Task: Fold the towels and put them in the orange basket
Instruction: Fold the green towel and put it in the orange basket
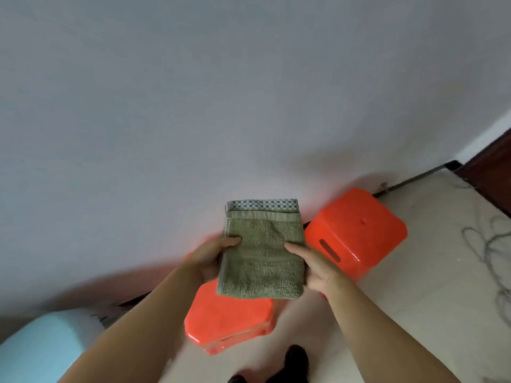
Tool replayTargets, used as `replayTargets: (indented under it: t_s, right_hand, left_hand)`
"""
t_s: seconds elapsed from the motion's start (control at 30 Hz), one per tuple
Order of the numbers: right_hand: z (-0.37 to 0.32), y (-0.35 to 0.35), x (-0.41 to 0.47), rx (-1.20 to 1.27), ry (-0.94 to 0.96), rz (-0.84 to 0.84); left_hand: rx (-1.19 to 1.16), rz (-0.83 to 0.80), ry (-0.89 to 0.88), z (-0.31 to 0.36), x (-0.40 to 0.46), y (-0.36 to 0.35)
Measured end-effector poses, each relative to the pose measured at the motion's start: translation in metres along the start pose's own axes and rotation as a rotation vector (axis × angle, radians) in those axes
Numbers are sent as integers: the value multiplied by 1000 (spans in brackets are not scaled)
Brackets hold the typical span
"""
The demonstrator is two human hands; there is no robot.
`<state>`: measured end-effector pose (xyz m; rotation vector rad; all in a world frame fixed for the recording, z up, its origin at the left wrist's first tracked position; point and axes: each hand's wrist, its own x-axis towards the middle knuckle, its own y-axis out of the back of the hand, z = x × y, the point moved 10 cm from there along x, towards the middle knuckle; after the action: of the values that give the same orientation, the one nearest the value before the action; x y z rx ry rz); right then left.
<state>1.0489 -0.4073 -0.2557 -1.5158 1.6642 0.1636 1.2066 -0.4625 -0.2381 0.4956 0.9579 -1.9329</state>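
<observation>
A folded olive-green towel [262,255] is held in the air in front of me, lying on top of a checked towel [262,204] whose edge shows at the far side. My left hand [213,258] grips the stack's left edge, thumb on top. My right hand [312,266] grips its right edge, thumb on top. Below the towels sits an orange plastic basket [229,322] on the floor, partly hidden by the stack. A second orange plastic container [356,233] stands to the right, close to the wall.
A grey-white wall [221,106] fills the upper view. Pale floor tiles [428,272] lie to the right, with loose grey cables [492,250]. A light-blue object [36,352] is at lower left. Dark shoes [296,360] show at the bottom.
</observation>
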Motion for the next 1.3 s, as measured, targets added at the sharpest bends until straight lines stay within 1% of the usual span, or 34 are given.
replayTargets:
  t_s: [0.03,0.1,0.2,0.33,0.43,0.53,0.67,0.7,0.8,0.9,1.03,1.13,1.3]
  right_hand:
    - [-6,5,-8,9,34,26]
    - [-19,35,-42,73,128,113]
    - [-32,87,-105,166,244,203]
    - [-28,166,-202,300,359,362]
    - [-7,232,-281,397,415,473]
    - [23,304,-368,487,476,596]
    - [73,386,-479,600,541,745]
    - [91,408,-512,635,570,788]
    - [137,453,-593,740,656,869]
    - [183,485,-658,828,711,969]
    - [237,513,-715,952,777,1057]
    - [271,531,-738,1040,791,1115]
    - [314,571,-771,1160,800,1196]
  left_hand:
    - [13,-30,2,2,3,-10]
    - [93,-117,24,2,6,-56]
    - [224,-254,58,-9,12,-140]
    - [334,-382,118,-46,13,-251]
    - [425,-489,158,-95,12,-343]
    - [520,-617,213,-161,4,-444]
    - [623,-787,293,-260,-29,-564]
    - [652,-841,327,-293,-41,-596]
    - [740,-931,383,-369,-73,-669]
    - [841,-982,441,-436,-103,-727]
    - [1027,-1054,520,-512,-129,-780]
    - [1131,-1102,550,-559,-135,-808]
    - [1278,-1172,546,-635,-134,-862]
